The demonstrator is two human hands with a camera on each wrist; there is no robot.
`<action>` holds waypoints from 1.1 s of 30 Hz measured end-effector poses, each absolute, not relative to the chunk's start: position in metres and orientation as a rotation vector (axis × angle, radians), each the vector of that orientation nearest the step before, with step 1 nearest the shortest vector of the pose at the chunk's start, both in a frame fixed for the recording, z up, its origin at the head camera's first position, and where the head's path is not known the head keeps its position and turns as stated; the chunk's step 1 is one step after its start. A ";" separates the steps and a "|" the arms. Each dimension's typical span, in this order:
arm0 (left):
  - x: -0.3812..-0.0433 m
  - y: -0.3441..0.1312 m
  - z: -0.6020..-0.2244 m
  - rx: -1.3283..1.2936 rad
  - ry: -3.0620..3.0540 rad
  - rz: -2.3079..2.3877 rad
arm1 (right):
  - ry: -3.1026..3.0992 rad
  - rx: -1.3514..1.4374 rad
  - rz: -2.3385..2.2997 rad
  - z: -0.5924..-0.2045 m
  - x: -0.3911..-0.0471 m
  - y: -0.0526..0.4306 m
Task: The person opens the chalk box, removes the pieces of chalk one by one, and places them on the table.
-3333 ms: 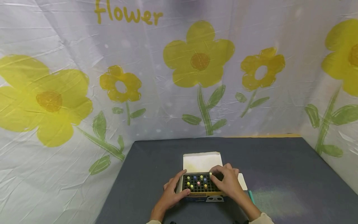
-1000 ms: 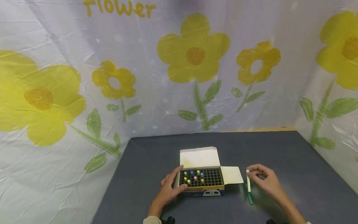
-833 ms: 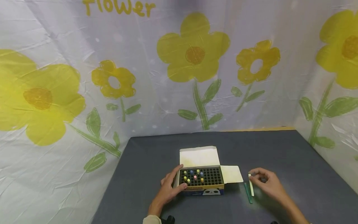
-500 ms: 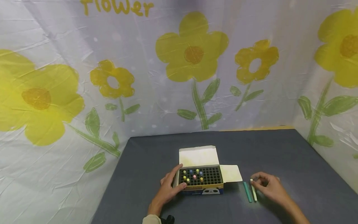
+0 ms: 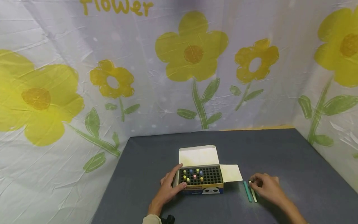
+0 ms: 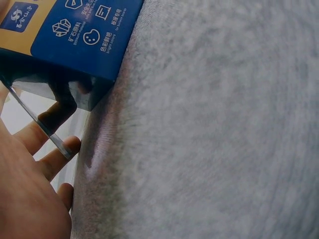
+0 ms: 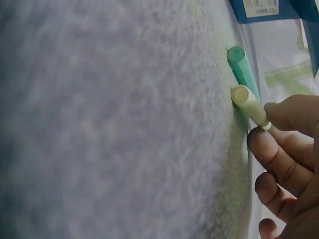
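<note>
A cardboard chalk box (image 5: 195,190) with a panda on its front stands on the dark table, lid up. Several coloured chalks poke out of its black holed insert (image 5: 209,175). My left hand (image 5: 167,190) holds the box's left end, thumb at the front corner and index finger at the back. In the left wrist view, its fingers bend near a thin side flap (image 6: 40,122) below the blue box. To the right of the box, my right hand (image 5: 269,186) pinches the far end of a pale yellow chalk (image 7: 249,104), which lies beside a green chalk (image 7: 242,67).
The box's white lid (image 5: 199,156) stands up behind it. A white side flap (image 5: 231,173) sticks out to the right, close to the chalks. Flower-print cloth (image 5: 156,102) hangs along the table's back and sides.
My right hand has carried the pale yellow chalk from the box to the right and lowered it onto the table, next to the green one. My left hand has stayed at the box.
</note>
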State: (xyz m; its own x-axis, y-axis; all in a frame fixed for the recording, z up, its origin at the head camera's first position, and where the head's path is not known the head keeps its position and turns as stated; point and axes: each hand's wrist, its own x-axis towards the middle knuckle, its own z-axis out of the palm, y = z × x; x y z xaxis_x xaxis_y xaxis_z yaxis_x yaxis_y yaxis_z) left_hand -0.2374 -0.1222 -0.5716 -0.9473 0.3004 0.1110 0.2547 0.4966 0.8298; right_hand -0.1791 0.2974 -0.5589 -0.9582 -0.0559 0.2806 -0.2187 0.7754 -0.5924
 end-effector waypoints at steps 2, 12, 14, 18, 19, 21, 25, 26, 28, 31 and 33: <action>-0.237 -0.122 -0.571 0.497 2.675 1.476 | -2.720 0.232 0.922 -0.559 -0.180 0.296; -0.237 -0.122 -0.570 0.507 2.670 1.479 | -2.760 0.170 0.738 -0.559 -0.179 0.289; -0.237 -0.123 -0.570 0.508 2.667 1.478 | -2.766 0.166 0.738 -0.559 -0.179 0.289; -0.237 -0.123 -0.571 0.498 2.665 1.473 | -2.754 0.163 0.739 -0.559 -0.177 0.289; -0.237 -0.123 -0.572 0.496 2.667 1.472 | -2.747 0.164 0.743 -0.559 -0.177 0.289; -0.236 -0.123 -0.572 0.496 2.667 1.472 | -2.735 0.156 0.748 -0.557 -0.176 0.289; -0.237 -0.123 -0.572 0.511 2.657 1.478 | -2.717 0.129 0.799 -0.553 -0.178 0.288; -0.237 -0.123 -0.572 0.512 2.654 1.480 | -2.712 0.120 0.819 -0.551 -0.178 0.288; -0.237 -0.123 -0.571 0.511 2.650 1.485 | -2.690 0.108 0.860 -0.547 -0.180 0.286; -0.238 -0.123 -0.571 0.508 2.650 1.492 | -2.626 0.105 0.932 -0.543 -0.183 0.283; -0.238 -0.123 -0.573 0.504 2.655 1.490 | -2.577 0.101 0.976 -0.542 -0.184 0.280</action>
